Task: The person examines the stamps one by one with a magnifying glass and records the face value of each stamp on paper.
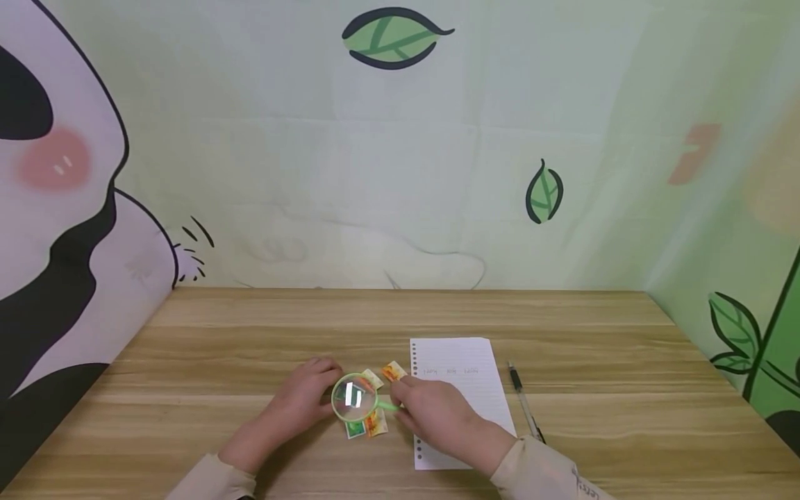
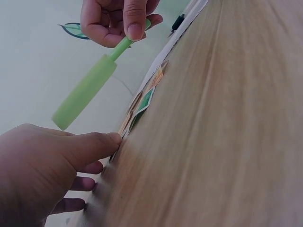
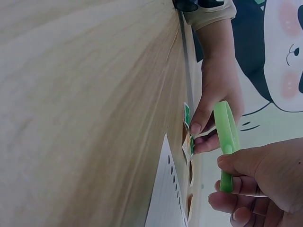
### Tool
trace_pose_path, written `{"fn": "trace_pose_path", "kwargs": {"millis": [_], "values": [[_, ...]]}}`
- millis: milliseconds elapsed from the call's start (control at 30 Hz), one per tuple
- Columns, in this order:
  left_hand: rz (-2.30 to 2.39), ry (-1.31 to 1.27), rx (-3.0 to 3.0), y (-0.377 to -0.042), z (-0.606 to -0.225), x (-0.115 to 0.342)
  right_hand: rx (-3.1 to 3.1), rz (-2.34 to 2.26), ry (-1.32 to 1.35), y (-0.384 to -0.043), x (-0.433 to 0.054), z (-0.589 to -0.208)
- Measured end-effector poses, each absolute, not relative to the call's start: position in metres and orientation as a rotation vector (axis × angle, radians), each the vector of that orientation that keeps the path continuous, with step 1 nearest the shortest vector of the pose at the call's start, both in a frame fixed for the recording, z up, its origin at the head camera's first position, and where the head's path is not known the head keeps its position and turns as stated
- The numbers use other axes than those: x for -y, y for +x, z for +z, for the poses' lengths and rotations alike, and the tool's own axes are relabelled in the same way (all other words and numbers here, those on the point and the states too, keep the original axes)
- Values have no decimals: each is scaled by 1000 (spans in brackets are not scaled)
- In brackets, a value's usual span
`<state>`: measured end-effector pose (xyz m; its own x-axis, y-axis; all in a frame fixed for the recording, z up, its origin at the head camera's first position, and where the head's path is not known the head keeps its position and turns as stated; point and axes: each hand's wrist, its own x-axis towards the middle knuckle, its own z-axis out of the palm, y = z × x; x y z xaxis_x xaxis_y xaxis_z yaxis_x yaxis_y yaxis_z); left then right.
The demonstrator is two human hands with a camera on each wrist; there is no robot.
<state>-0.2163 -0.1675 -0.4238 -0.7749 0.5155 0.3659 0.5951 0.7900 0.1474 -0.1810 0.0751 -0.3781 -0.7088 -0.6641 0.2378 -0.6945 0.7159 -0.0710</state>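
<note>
In the head view my right hand (image 1: 440,417) pinches the handle of a light green magnifying glass (image 1: 378,403), its round lens hanging over several small postage stamps (image 1: 376,423). The right wrist view shows the thumb and index finger on that green handle (image 3: 227,183). To the left of the lens, my left hand (image 1: 306,392) rests low at the table with fingers spread. Its thumb tip (image 2: 115,138) reaches the edge of a stamp close to the tabletop. A green stamp (image 2: 144,105) lies just beyond, slightly curled. The lens and its glare partly hide the stamps beneath.
A lined, punched sheet of paper (image 1: 465,357) with faint writing lies partly under my right hand. Right of it is a black-and-clear pen (image 1: 523,396). An orange stamp (image 1: 394,371) sits near the sheet's left edge. A printed wall covering (image 1: 281,173) stands behind the wooden table (image 1: 250,326).
</note>
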Motion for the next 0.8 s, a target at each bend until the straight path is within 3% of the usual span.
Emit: {"fn": "trace_pose_path", "kwargs": {"millis": [800], "values": [[-396,-873,2704,-214,-422,166,2808,425,995,-184,-93,-362]]}}
